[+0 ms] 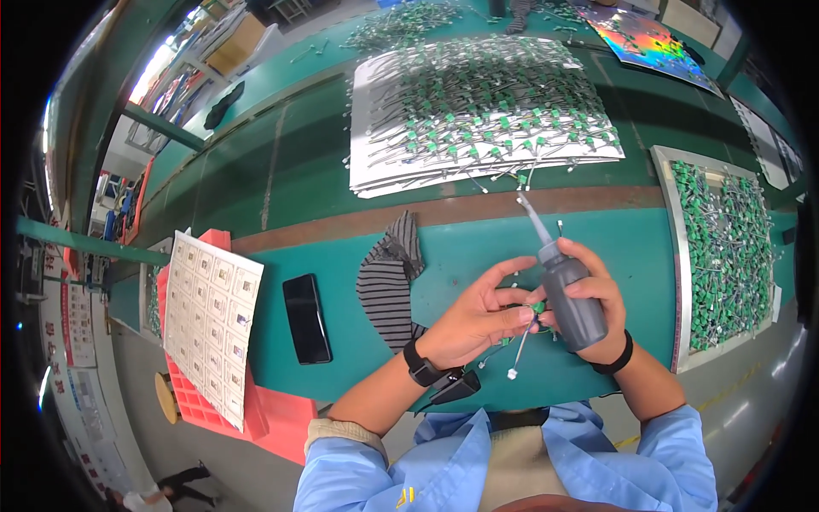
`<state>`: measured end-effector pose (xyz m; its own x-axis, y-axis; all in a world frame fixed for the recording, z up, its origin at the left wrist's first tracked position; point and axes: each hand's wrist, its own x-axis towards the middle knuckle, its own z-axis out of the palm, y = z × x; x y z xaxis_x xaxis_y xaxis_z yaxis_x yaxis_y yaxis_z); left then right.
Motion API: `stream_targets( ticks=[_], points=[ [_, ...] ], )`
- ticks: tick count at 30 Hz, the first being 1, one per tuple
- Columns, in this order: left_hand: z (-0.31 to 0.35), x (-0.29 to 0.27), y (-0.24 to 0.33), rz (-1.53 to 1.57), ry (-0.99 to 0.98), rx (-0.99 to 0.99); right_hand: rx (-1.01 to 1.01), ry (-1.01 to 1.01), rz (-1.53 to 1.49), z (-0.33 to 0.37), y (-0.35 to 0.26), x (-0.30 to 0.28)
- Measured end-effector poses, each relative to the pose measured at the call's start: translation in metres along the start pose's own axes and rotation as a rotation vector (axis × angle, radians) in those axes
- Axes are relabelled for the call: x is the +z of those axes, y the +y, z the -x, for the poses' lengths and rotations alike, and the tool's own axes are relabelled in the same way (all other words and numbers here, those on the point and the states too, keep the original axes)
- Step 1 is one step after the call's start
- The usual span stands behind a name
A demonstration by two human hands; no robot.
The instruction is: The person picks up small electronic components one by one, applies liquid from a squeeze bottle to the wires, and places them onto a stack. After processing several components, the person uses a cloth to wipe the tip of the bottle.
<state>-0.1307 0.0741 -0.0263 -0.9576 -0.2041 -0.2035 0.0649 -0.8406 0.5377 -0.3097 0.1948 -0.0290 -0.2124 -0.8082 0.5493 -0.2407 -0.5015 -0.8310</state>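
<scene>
My left hand pinches a small green connector with wires between thumb and fingers. Thin leads hang from it, and a white plug shows at one lower end. Wrapped in my right hand is a dark grey squeeze bottle, its long pale nozzle tilted up and away from me. The right fingertips sit close beside the connector, partly hidden behind the bottle. Just left of my hands, a striped grey cloth sleeve lies on the green bench mat.
Beyond the mat, white sheets carry many green wired connectors. A shallow frame tray full of similar parts stands at right. At left are a black phone and a card with a grid of pictures on a red plastic tray.
</scene>
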Motion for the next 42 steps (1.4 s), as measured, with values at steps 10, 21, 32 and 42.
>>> stream_targets(
  ticks=[10, 21, 32, 42],
  points=[
    [0.006, 0.001, 0.009, -0.442, -0.028, -0.062, 0.137, -0.085, 0.016, 0.020, -0.020, -0.008],
    [0.013, 0.002, -0.001, -0.387, -0.052, -0.080, 0.167, 0.029, -0.051, 0.022, -0.015, -0.006],
    [0.014, 0.003, 0.003, -0.624, 0.496, 0.303, -0.139, 0.083, 0.086, 0.012, -0.015, -0.020],
    [0.003, 0.007, -0.015, -0.600, 0.486, 0.421, -0.327, -0.105, 0.333, 0.018, -0.029, -0.034]
  ],
)
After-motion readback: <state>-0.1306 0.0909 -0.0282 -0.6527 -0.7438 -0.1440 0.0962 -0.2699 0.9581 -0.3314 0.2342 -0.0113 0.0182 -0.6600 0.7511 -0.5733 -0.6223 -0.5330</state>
